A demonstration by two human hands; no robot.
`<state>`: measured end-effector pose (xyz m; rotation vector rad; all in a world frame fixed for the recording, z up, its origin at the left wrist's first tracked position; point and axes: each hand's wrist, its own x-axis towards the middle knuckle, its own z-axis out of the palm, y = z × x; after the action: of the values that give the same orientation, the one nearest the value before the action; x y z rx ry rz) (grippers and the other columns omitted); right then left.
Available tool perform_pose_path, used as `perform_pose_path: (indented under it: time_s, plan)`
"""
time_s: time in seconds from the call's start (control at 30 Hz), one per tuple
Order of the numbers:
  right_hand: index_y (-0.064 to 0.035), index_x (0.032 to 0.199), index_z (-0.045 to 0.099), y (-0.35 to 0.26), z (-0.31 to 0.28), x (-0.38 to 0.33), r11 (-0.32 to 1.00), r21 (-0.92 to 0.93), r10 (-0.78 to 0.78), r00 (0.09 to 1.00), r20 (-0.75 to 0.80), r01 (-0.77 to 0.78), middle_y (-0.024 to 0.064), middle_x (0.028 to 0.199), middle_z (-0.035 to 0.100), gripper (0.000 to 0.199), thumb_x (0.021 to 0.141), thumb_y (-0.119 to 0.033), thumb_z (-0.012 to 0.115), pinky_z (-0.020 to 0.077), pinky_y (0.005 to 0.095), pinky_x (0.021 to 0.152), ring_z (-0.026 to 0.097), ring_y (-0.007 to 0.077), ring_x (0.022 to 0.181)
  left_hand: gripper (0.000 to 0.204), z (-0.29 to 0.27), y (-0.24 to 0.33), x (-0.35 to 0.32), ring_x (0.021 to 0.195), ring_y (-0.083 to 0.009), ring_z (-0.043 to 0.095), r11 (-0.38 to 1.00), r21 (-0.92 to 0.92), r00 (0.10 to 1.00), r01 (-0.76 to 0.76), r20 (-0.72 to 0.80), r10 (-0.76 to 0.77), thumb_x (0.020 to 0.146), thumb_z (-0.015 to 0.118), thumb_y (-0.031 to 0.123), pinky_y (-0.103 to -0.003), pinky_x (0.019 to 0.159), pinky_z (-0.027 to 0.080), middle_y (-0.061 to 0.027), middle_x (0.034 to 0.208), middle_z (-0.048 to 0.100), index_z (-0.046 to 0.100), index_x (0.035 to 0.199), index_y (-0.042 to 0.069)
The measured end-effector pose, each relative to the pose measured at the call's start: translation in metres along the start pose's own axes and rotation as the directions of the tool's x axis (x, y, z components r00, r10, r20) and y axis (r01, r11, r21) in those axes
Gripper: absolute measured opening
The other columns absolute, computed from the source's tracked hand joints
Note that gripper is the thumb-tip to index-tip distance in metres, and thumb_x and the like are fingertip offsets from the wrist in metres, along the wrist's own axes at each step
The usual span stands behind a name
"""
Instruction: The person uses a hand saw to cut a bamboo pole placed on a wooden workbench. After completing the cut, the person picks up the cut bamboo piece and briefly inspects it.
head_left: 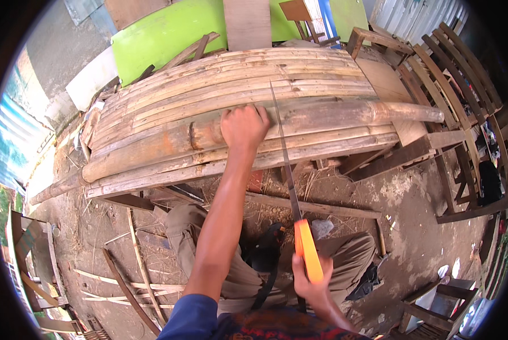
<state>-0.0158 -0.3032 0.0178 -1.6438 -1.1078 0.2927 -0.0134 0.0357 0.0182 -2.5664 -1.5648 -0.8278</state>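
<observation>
A thick bamboo pole [327, 116] lies crosswise on a bench of bamboo slats [220, 73], both its ends jutting past the slats. My left hand [245, 126] is closed over the top of the pole near its middle, with the fingers curled round its far side. In my right hand [312, 277] is the orange handle of a handsaw [291, 192]. Its long, narrow blade points away from me and crosses the pole just right of my left hand. Whether the teeth have cut into the bamboo cannot be made out.
Dark wooden frames [463, 85] are stacked at the right, with a small wooden stool [441, 306] nearer. Split bamboo strips [135, 283] lie on the dirt floor at left. A green panel [169, 39] stands behind the bench. A wooden bar [316, 208] runs low beneath its front.
</observation>
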Motion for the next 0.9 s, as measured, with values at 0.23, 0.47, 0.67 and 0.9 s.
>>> perform_pose_path:
  time_s: [0.23,0.47,0.67,0.9]
  plan:
    - [-0.0009,0.067,0.056,0.008,0.059,0.160,0.961,0.220,0.184,0.981,-0.060,-0.167,-0.0041,0.055,0.048,0.033,0.095,-0.016,0.066,0.0320,0.0295,0.045,0.041,0.0050,0.049,0.047,-0.008,0.005,-0.008,0.073,-0.0355,0.071,1.000,0.021,0.988,0.022,0.155,-0.025,0.095,0.045,0.034,-0.044,0.096,0.049,-0.0221,0.080,0.072,0.076,0.080,0.002]
    - [-0.0015,0.081,0.065,0.055,0.013,-0.036,0.998,0.005,-0.061,0.998,-0.007,0.061,0.0082,0.058,0.057,0.007,0.086,-0.003,0.071,0.0453,0.0337,0.047,0.059,0.0205,0.046,0.049,-0.015,0.000,0.007,0.080,-0.0418,0.071,0.993,-0.022,0.968,0.118,0.227,-0.110,0.093,0.046,0.038,-0.049,0.082,0.056,-0.0256,0.083,0.071,0.075,0.083,-0.001]
    - [-0.0011,0.089,0.071,0.049,0.050,0.040,0.981,0.162,0.116,0.993,-0.029,-0.110,0.0102,0.065,0.066,0.006,0.086,-0.006,0.069,0.0513,0.0305,0.055,0.066,0.0168,0.057,0.053,-0.010,0.002,0.003,0.083,-0.0435,0.071,0.998,-0.017,0.966,0.056,0.255,-0.050,0.095,0.042,0.038,-0.051,0.082,0.055,-0.0278,0.084,0.071,0.075,0.086,-0.002]
    - [-0.0011,0.078,0.064,0.101,0.075,0.057,0.950,0.301,0.111,0.992,-0.062,-0.087,0.0040,0.056,0.054,0.014,0.087,-0.008,0.072,0.0432,0.0296,0.049,0.054,0.0091,0.051,0.051,-0.005,-0.004,0.005,0.073,-0.0374,0.071,0.999,0.027,0.989,0.031,0.144,-0.035,0.095,0.044,0.036,-0.048,0.096,0.049,-0.0231,0.078,0.072,0.074,0.077,0.000]
